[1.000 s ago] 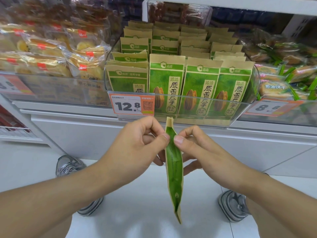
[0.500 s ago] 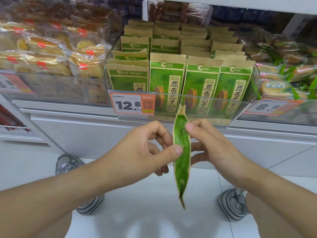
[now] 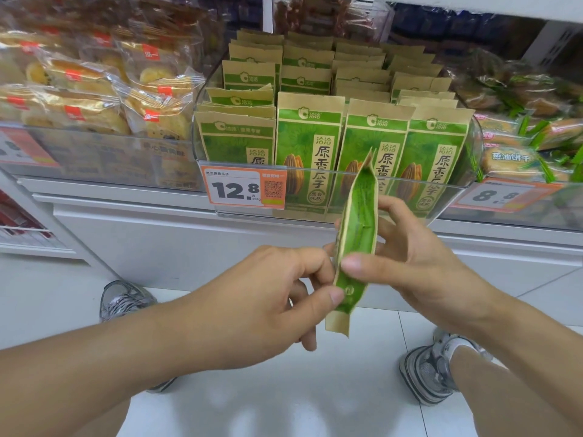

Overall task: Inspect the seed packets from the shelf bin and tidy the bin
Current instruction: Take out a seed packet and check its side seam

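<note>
A green and tan seed packet (image 3: pixel 356 234) stands edge-on to the camera in front of the shelf, held between both hands. My left hand (image 3: pixel 277 294) pinches its lower part with thumb and fingers. My right hand (image 3: pixel 410 253) grips its middle, thumb on the near side and fingers behind. Behind it, a clear plastic shelf bin (image 3: pixel 457 197) holds several rows of the same packets (image 3: pixel 309 146). Those at the front left (image 3: pixel 236 137) sit lower and lean unevenly.
An orange 12.8 price tag (image 3: pixel 243 189) hangs on the bin's front. Bagged pastries (image 3: pixel 94 99) fill the shelf to the left, green-wrapped biscuits (image 3: pixel 520 152) the right. White cabinet fronts run below the shelf. My two shoes (image 3: pixel 432 370) stand on the white floor.
The packet has risen and turned, its side panel now facing me more. My right hand shifted from the top to the middle; my left hand moved down to the lower end.
</note>
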The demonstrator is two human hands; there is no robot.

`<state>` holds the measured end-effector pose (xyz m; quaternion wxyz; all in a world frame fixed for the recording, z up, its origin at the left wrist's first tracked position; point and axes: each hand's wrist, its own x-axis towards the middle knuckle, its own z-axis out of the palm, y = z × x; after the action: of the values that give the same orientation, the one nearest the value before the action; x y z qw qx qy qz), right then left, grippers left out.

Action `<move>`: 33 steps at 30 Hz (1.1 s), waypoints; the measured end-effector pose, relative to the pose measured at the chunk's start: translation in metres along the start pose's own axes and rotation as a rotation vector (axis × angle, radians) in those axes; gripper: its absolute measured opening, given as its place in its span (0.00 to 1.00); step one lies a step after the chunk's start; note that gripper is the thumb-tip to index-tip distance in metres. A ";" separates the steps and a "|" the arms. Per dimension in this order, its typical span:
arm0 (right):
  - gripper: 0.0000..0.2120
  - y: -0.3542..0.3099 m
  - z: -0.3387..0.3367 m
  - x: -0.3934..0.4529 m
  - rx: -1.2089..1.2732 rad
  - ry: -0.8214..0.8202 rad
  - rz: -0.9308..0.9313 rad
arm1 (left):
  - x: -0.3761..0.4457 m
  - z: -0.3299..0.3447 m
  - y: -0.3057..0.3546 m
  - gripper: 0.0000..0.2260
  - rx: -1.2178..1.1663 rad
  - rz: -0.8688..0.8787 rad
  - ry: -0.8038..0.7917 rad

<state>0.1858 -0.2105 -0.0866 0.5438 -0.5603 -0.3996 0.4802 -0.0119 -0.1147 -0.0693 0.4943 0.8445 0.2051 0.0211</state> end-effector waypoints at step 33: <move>0.21 -0.005 0.004 -0.001 -0.213 0.025 -0.005 | 0.019 -0.002 -0.033 0.17 -0.346 -0.015 0.290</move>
<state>0.1817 -0.2106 -0.0813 0.4875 -0.6198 -0.4430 0.4266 -0.0059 -0.0919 -0.0988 0.5971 0.7337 0.2738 0.1736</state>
